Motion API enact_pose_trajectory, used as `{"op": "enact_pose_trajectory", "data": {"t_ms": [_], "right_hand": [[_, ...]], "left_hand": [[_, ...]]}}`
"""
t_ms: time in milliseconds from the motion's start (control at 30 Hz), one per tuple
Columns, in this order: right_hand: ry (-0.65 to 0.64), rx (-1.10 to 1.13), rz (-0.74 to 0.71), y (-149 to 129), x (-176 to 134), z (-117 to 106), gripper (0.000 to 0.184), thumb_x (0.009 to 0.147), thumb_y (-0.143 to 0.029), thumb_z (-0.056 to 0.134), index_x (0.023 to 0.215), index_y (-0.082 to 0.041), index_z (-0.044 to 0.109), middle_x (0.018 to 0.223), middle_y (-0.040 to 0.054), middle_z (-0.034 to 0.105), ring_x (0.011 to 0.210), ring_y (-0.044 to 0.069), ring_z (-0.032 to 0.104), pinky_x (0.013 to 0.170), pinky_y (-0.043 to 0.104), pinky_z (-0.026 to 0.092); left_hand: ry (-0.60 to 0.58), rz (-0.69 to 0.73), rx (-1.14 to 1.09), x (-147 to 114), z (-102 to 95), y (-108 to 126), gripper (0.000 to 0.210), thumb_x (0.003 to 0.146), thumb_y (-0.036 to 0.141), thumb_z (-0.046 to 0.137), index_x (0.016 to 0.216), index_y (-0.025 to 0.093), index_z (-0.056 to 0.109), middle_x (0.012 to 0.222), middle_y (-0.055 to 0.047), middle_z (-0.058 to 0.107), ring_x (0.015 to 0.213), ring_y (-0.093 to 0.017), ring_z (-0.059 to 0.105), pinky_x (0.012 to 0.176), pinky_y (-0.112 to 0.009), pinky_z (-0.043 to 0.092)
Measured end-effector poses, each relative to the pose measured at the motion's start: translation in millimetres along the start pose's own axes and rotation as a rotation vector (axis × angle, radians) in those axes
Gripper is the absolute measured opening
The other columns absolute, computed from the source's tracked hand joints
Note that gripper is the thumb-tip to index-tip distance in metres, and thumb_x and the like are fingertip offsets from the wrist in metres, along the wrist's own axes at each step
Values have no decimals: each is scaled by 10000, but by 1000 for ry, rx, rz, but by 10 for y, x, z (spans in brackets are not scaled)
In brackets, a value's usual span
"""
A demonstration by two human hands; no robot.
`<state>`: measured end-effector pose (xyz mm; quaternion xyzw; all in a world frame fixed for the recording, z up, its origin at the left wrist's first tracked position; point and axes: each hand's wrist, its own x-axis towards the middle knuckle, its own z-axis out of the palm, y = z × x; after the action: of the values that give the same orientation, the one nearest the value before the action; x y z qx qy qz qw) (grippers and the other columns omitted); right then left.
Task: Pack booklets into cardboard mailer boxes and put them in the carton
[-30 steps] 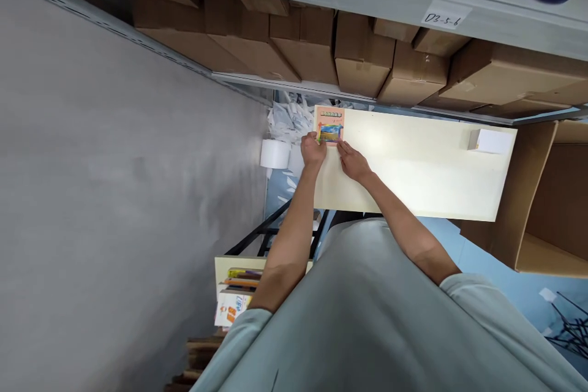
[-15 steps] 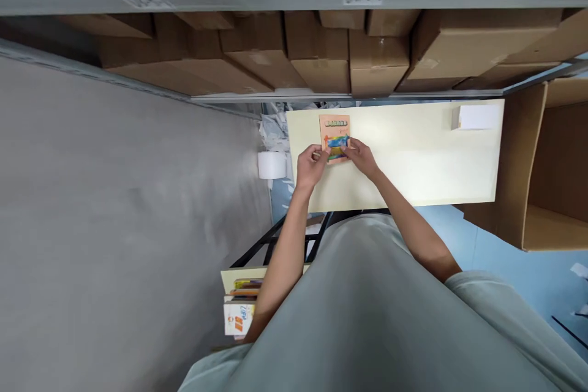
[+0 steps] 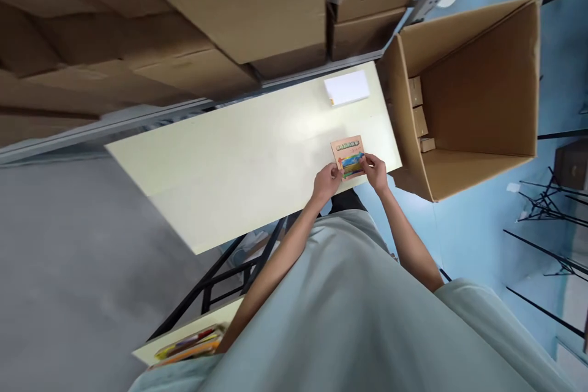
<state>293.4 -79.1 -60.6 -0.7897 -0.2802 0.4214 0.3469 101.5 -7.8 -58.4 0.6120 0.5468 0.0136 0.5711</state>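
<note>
A thin book (image 3: 348,152) with an orange-pink cover and a blue and green picture is held over the front right part of the cream table (image 3: 239,171). My left hand (image 3: 327,181) grips its lower left corner, thumb on the cover. On the opposite edge, my right hand (image 3: 375,173) pinches the lower right side. Both hands are closed on the book, and the fingers behind it are hidden. Behind the book, near the table's far edge, lies a white box (image 3: 347,87).
To the right of the table stands a large open cardboard box (image 3: 478,79) with a few small cartons (image 3: 419,115) inside. Shelves of brown cartons (image 3: 257,6) overhang the far side. Several books (image 3: 190,343) lie on another cream surface at lower left.
My view and body have turned to the right. Both hands have carried the book from the table's left part to its right end, near the large cardboard box.
</note>
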Motion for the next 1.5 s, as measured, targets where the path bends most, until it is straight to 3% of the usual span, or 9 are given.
{"op": "enact_pose_trajectory", "data": {"t_ms": [167,400,633,800,1033,1200,1500], "right_hand": [[126,-30,17,180,379,-519,559,966,-685,665,1162,-180,802,1114,132,857,1063,301,798,1004,453,652],[171,-198,87,269,633,-628,426,1054,-500,572,1182,-154,785,1135,150,840,1048,278,792,1009,406,625],[157,-510,84,135,650,-629,317,1059,-387,583,1169,-166,783,1262,177,774,1123,309,756,1035,405,579],[180,-614,127,31,646,-656,346,1129,-355,479,1326,-172,697,1271,170,786,1163,328,741,1011,420,567],[143,-797,139,-60,756,-669,291,1152,-290,411,1175,-168,675,1258,202,765,1110,322,761,954,399,578],[101,-881,127,-166,783,-664,284,1155,-256,390,1225,-136,638,1299,236,736,1114,359,780,944,445,596],[80,-945,180,-311,829,-670,250,1135,-215,417,1222,-129,635,1283,243,745,1135,347,778,923,421,609]], "left_hand": [[7,22,80,452,533,400,120,975,315,709,877,247,710,971,-64,827,940,-265,759,796,-323,535],[-12,53,269,752,843,485,200,966,197,629,960,196,829,1066,-139,827,1021,-298,751,995,-400,565],[-35,43,343,789,839,422,191,996,217,636,1046,191,818,1117,-157,801,1107,-329,722,1025,-432,563],[-49,77,339,777,799,432,166,1011,191,626,1051,194,787,1124,-161,791,1117,-340,716,1022,-444,557],[-61,58,368,757,826,486,211,1048,250,596,1145,171,766,1209,-198,757,1230,-380,666,1075,-492,543],[-47,60,391,735,837,498,236,1065,236,546,1124,165,763,1207,-207,750,1243,-377,655,1074,-488,543],[28,34,228,689,832,442,144,1049,198,607,1072,218,748,1106,-112,786,1135,-292,693,967,-399,550]]}}
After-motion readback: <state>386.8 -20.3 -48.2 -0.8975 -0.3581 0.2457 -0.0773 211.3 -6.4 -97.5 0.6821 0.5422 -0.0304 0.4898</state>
